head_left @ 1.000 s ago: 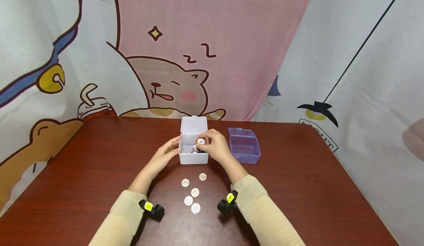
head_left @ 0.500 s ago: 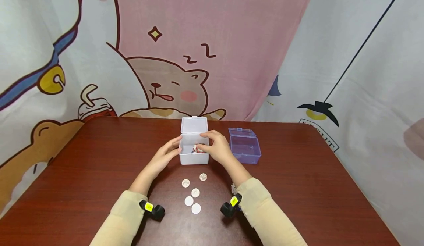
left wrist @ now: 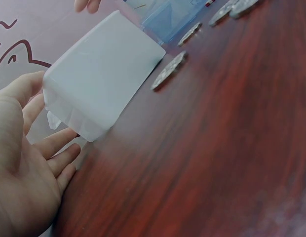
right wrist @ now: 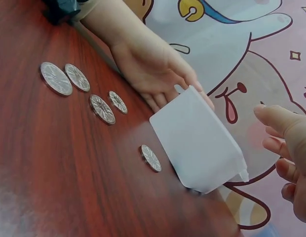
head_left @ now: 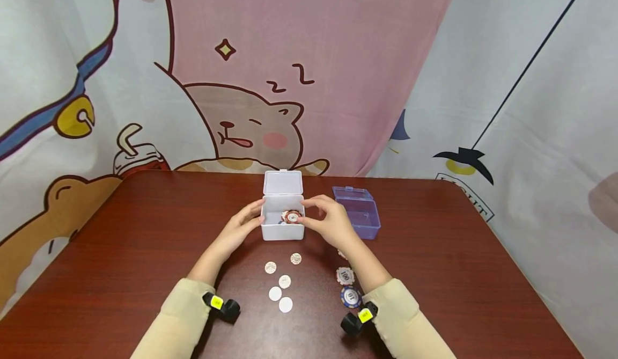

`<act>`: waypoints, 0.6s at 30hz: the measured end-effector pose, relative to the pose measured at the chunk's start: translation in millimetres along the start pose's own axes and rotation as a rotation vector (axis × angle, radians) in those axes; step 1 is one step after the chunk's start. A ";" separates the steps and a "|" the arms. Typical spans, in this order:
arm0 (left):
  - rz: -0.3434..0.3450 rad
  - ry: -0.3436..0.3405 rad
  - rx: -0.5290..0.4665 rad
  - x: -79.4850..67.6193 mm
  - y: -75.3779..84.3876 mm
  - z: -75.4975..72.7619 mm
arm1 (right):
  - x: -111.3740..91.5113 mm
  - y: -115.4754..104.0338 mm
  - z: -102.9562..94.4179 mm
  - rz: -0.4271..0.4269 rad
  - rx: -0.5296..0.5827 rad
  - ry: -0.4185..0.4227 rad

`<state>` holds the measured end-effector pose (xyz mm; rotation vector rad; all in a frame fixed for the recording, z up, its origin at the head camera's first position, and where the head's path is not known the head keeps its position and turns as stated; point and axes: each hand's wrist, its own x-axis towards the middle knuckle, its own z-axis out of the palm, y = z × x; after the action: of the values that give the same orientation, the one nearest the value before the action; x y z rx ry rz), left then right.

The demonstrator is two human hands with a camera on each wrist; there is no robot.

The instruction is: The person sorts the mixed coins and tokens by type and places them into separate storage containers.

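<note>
A white plastic box [head_left: 282, 232] stands at the table's far middle with its lid up. Inside, towards its right side, lies a red-and-white poker chip [head_left: 292, 217] on other pieces that are partly covered. My left hand [head_left: 238, 226] touches the box's left side, fingers loosely extended along the wall and thumb by the front corner; the left wrist view shows this hand [left wrist: 32, 153] from the palm side. At the box's right side is my right hand [head_left: 335, 223], holding nothing, thumb and fingers apart; the right wrist view shows its fingers [right wrist: 296, 143] away from the box wall.
Several silvery coins [head_left: 285, 304] lie in front of the white box. A see-through purple box [head_left: 370, 232], lid up, stands to its right. By my right forearm lie a white poker chip [head_left: 345, 276] and a blue one [head_left: 351, 297], with another partly hidden.
My right hand has let go of the red-and-white chip inside the white box and drawn back right, uncovering chips on the table. My left hand has stayed at the box.
</note>
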<state>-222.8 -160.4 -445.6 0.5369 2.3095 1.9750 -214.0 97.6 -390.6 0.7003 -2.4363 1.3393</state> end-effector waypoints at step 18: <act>-0.015 0.002 0.004 1.1 -1.5 0.1 | -36.7 6.9 -27.4 -0.016 -0.030 -0.021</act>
<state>-224.2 -160.1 -446.9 0.5170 2.3123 1.9659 -186.4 134.2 -397.6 0.7286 -2.4562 1.2933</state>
